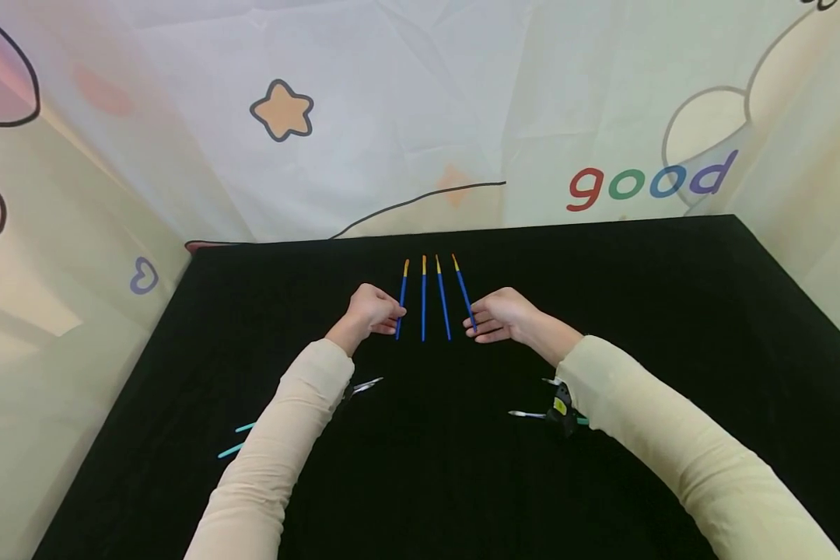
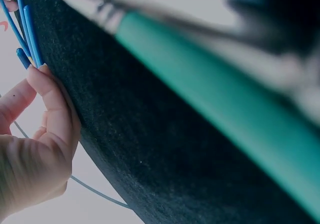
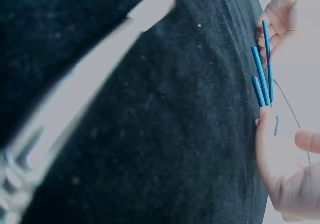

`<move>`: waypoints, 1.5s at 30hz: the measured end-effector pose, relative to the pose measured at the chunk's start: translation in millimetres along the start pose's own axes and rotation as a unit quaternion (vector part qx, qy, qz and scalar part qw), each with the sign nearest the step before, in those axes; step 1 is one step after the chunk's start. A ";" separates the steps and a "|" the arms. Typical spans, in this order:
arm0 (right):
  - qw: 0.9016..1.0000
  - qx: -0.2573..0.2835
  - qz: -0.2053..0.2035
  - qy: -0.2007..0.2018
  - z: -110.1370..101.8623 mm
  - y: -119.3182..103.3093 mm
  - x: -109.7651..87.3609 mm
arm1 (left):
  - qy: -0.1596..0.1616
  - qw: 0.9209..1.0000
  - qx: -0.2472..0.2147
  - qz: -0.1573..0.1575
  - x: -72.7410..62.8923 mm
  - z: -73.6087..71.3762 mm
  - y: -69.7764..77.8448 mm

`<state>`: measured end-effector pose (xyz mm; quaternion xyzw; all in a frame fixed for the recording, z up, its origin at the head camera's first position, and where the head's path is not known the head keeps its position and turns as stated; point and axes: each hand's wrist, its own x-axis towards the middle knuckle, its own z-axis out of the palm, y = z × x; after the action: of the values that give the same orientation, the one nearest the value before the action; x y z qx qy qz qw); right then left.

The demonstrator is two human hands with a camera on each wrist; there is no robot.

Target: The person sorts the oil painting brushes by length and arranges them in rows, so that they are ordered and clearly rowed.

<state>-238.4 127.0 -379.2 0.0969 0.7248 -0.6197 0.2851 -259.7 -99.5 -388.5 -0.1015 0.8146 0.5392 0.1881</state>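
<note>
Several blue paintbrushes with golden tips stand out in the middle of the black cloth in the head view, spread side by side with bristles pointing away. At the leftmost blue paintbrush (image 1: 404,286), my left hand (image 1: 374,309) pinches the handle between thumb and fingertips. My right hand (image 1: 502,315) is at the rightmost blue paintbrush (image 1: 463,289), its fingers reaching past the handle's lower part. The right wrist view shows that thumb well apart from the fingers. Between the hands lie two more blue paintbrushes, one (image 1: 423,299) nearly straight and one (image 1: 443,299) slightly slanted.
Teal-handled paintbrushes (image 1: 231,450) lie partly under the left forearm. Beneath the right wrist camera (image 1: 562,408) is a pale-tipped paintbrush (image 1: 528,414), with another tip (image 1: 550,381) behind it. A printed curtain (image 1: 420,117) hangs along the black cloth's (image 1: 602,280) far edge.
</note>
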 end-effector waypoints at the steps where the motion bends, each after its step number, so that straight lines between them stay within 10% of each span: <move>1: 1.000 -0.003 -0.003 -0.002 -0.3 -0.2 -0.5 | 0.002 1.000 0.005 0.001 -0.5 0.2 0.1; 19: 0.998 -0.039 -0.037 -0.025 -18.5 2.4 -12.8 | 0.029 0.996 0.074 0.035 -10.2 -3.9 3.4; 45: 0.991 -0.070 -0.102 -0.057 -33.2 16.8 -48.1 | -0.034 0.987 0.092 0.126 -48.8 -19.2 -15.1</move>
<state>-200.4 172.5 -365.4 -0.0333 0.7550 -0.5976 0.2679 -213.6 -124.9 -374.3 0.0381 0.8602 0.4842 0.1553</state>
